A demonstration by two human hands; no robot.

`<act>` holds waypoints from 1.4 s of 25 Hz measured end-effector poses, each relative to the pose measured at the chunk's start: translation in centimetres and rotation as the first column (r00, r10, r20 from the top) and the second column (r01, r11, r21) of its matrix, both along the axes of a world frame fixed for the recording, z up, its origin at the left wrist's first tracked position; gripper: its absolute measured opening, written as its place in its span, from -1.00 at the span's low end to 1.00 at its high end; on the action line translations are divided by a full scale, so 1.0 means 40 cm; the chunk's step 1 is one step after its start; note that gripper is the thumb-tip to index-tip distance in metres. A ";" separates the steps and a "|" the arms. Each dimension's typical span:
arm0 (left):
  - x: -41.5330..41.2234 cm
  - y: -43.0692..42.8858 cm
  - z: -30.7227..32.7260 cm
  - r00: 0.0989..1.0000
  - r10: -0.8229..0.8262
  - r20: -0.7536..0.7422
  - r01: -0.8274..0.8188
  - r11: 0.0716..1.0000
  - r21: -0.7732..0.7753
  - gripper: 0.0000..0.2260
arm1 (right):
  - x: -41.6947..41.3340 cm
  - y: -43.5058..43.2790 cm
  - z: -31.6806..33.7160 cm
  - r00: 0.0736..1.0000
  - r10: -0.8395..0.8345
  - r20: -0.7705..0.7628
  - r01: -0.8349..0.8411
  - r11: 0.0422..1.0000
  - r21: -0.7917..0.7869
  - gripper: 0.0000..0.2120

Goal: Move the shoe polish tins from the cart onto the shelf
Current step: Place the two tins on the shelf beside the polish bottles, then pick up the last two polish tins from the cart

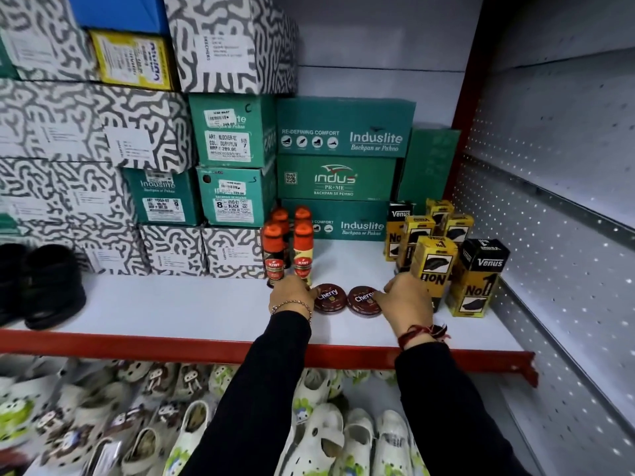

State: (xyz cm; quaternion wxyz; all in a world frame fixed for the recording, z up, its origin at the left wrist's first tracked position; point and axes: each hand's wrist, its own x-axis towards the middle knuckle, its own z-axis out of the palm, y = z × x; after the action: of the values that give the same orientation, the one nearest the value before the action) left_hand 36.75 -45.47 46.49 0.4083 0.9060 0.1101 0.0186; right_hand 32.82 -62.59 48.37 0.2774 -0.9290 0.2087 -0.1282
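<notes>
Two round dark-red Cherry shoe polish tins lie flat side by side on the white shelf (171,310) with a red front edge. My left hand (292,295) touches the left tin (330,298) at its left rim. My right hand (407,300) touches the right tin (362,299) at its right rim and covers that edge. Both hands rest fingers-down on the shelf beside the tins. Whether the fingers grip the tins or only touch them is not clear. The cart is out of view.
Kiwi polish bottles (302,250) stand just behind my left hand. Yellow-and-black Venus boxes (474,280) stand right of my right hand. Green Induslite shoe boxes (343,176) and patterned boxes (103,132) fill the back. Black shoes (51,286) sit far left. White clogs (326,438) lie on the shelf below.
</notes>
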 end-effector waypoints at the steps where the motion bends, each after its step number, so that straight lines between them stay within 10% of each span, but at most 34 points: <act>1: -0.008 0.005 0.008 0.998 0.028 0.048 -0.029 0.999 0.019 -0.68 | -0.008 0.009 0.007 0.997 0.030 0.066 -0.028 0.999 -0.028 -0.69; 8: -0.100 0.097 0.086 0.863 0.055 0.503 -0.209 0.944 0.255 -0.58 | 0.011 0.127 0.070 0.814 0.514 0.271 -0.415 0.841 -0.346 -0.42; 20: -0.413 0.520 0.033 0.783 0.371 0.500 -0.606 0.640 0.472 -0.44 | -0.117 0.648 0.028 0.389 0.888 0.247 -0.786 0.460 -0.414 -0.33; 28: -0.753 0.778 -0.207 0.643 0.727 0.240 -0.749 0.531 0.396 -0.47 | -0.326 0.997 -0.243 0.005 1.000 -0.025 -0.964 -0.002 -0.266 -0.34; 35: -0.958 0.940 -0.602 0.296 0.886 -0.356 -0.936 0.344 0.077 -0.51 | -0.457 1.229 -0.626 -0.257 0.862 -0.437 -0.965 -0.248 0.080 -0.46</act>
State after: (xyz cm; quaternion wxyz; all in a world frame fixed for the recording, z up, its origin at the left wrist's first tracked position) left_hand -1.58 -7.88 22.43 0.3638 0.6374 0.6739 0.0845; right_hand 14.53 -13.43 23.32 0.0849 -0.7737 -0.5697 0.2637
